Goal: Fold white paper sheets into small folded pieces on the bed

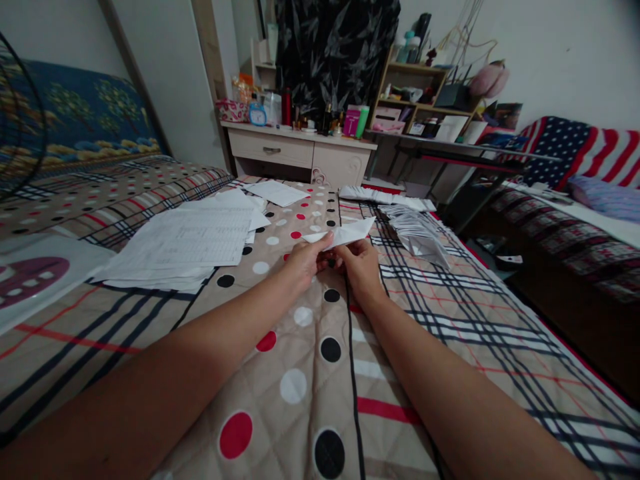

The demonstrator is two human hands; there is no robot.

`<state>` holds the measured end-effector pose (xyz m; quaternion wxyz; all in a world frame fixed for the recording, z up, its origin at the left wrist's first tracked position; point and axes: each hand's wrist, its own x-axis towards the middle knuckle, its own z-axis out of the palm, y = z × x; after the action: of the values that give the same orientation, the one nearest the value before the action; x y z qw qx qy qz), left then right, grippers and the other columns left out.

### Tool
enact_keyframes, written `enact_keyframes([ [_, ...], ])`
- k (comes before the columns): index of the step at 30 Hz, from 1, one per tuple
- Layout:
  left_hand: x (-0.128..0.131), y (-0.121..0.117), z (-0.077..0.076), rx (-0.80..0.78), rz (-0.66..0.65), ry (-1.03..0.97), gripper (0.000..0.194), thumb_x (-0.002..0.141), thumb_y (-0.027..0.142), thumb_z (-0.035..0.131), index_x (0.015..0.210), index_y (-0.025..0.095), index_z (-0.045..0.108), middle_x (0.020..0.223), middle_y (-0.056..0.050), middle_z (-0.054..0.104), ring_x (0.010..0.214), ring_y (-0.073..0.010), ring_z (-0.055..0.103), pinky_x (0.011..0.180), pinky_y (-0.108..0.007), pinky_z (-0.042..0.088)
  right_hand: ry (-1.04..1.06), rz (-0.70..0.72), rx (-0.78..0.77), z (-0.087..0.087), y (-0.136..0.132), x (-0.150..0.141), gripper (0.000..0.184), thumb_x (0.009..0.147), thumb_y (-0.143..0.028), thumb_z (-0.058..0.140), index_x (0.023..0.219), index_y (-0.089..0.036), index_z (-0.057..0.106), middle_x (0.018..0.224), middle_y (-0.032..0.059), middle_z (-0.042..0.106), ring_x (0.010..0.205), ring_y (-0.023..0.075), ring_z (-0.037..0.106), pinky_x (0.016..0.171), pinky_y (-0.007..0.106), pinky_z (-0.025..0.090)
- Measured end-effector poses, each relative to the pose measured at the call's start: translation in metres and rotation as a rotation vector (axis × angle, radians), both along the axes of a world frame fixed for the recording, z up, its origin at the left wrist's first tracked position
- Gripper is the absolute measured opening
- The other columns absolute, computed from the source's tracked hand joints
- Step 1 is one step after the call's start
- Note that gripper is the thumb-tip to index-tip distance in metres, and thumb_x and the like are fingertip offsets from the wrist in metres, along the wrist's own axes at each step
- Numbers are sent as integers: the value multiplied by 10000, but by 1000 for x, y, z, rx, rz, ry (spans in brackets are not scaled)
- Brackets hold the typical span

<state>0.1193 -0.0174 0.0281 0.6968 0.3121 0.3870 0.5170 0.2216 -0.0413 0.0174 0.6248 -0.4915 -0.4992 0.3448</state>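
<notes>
Both my hands meet over the middle of the bed, around a folded piece of white paper (347,231). My left hand (306,261) pinches its near left edge, thumb on top. The fingers of my right hand (363,265) are bent against the paper's lower edge, and the fingertips are partly hidden. The paper tapers to a point at its upper right. Just beyond my right hand lies a fanned row of folded white papers (415,233), with another long folded row (385,197) behind it. To the left spreads a pile of printed sheets (185,233).
A dotted and plaid bedspread (300,347) covers the bed. One white sheet (277,193) lies near its far edge, and a white bag with a purple print (40,273) at the left. Beyond the bed stand a white dresser (270,152) and a cluttered shelf (413,93).
</notes>
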Motion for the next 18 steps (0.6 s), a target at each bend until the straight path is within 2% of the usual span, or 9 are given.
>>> enact_keyframes([
  [4,2,-4,-2,49,78,108,185,730,209,756,642,121,619,541,-10,593,441,-67,481,430,-182,342,14,-123,32,1,0,4,93,651,-235,620,594,-177,576,478,-48,534,407,96,440,405,224,340],
  [7,5,-8,0,72,109,88,184,708,200,768,627,129,618,534,-5,593,441,-61,464,437,-188,318,37,-153,63,5,-2,6,109,663,-231,595,569,-179,576,466,-47,533,387,90,433,382,220,315],
  [12,6,-10,2,93,118,63,248,712,211,757,567,134,571,508,-2,570,442,-63,453,452,-204,289,121,-76,39,7,-6,4,108,652,-206,554,546,-183,559,477,-22,583,354,107,488,373,227,372],
  [18,1,-5,-3,136,91,89,283,748,233,716,544,134,548,518,-14,559,446,-72,423,463,-220,282,214,118,11,5,-5,6,93,676,-233,549,657,-160,605,564,17,659,393,136,575,430,245,468],
])
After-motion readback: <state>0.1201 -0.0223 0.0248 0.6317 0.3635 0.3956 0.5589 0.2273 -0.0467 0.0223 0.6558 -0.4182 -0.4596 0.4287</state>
